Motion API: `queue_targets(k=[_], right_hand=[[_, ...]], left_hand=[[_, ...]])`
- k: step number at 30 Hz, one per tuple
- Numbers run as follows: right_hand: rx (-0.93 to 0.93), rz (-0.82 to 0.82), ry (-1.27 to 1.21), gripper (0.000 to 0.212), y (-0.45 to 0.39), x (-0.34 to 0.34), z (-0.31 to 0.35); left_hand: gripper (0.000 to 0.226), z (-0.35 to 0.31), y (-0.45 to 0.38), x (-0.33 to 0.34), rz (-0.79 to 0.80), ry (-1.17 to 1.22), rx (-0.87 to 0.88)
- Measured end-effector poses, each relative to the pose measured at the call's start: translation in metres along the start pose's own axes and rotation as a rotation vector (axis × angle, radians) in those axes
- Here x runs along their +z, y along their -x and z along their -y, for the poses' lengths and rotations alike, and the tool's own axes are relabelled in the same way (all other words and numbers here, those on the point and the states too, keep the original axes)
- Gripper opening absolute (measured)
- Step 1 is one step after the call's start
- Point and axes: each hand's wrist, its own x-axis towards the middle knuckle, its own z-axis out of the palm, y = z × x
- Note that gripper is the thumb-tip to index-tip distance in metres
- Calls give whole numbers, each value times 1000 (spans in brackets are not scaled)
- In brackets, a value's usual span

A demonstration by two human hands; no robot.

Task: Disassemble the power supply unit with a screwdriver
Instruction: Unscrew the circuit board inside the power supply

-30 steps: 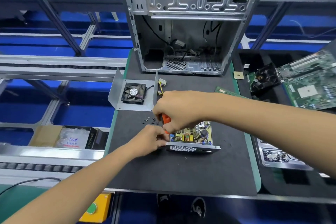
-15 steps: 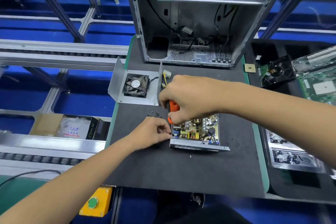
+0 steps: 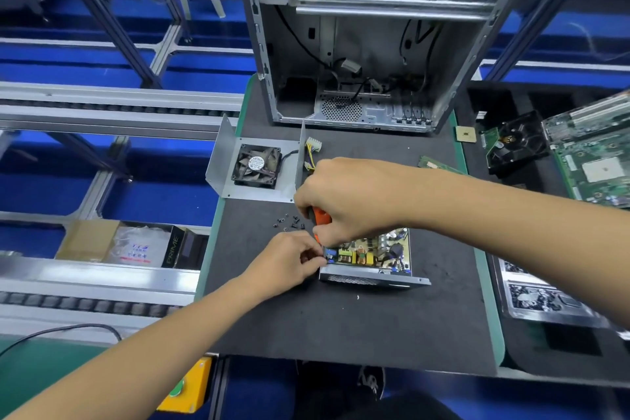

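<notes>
Right hand (image 3: pixel 347 201) is up over the work, fingers wrapped tight round the orange handle of the screwdriver (image 3: pixel 319 216) — that's a full grip on the tool, handle standing roughly upright, with the tip buried behind the knuckles at the left end of the power supply unit (image 3: pixel 370 259). The unit sits on the dark mat (image 3: pixel 341 324) in the middle of the surface, lid off, circuit board (image 3: pixel 370 251) facing up with its yellow and blue components on show, the perforated metal side wall turned toward the camera.

Left hand (image 3: pixel 289 264) is in low at the unit's near-left corner, fingertips drawn together right against the casing just under the screwdriver. Its grip is narrow, a pinching shape, but I cannot tell whether anything is actually between those fingertips.

Just beyond the hands, a small scatter of black screws (image 3: pixel 288 222) lies loose on the mat. Further back on the left, the bent metal cover (image 3: pixel 225 167) lies opened out with the fan (image 3: pixel 256 165) mounted in it, and a bundle of yellow wires with a white connector (image 3: pixel 312 148) rises beside it — near the right wrist.

At the far edge stands the stripped computer case (image 3: pixel 358 44), open side facing us. Off to the right, a green motherboard (image 3: pixel 593 164) and a black drive (image 3: pixel 514 143) rest on a separate dark tray.
</notes>
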Motion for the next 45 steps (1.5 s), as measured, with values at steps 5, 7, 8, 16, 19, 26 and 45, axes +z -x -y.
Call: queue_targets(k=[5,7,8,16,19,26,45], right_hand=[[-14,-21,28,22,3,2,1],[-8,-15,31,21,5,2,1],[-6,-11,30,21,6,1,2],[44,34,121,26,7,1,7],[84,65,169,32,6,-1,9],[94,49,175,35,5,-2,12],[42,59,240,38,5,1,16]], left_hand=[[9,-3,3,4,-42,-34,-7],[10,-4,4,7,-56,-51,0],[10,-4,5,8,-65,-55,1],[9,-3,8,15,-137,-42,-5],[12,-2,8,18,-157,-30,-28],[11,1,10,22,-169,-8,-29],[18,-5,13,19,-175,171,-87]])
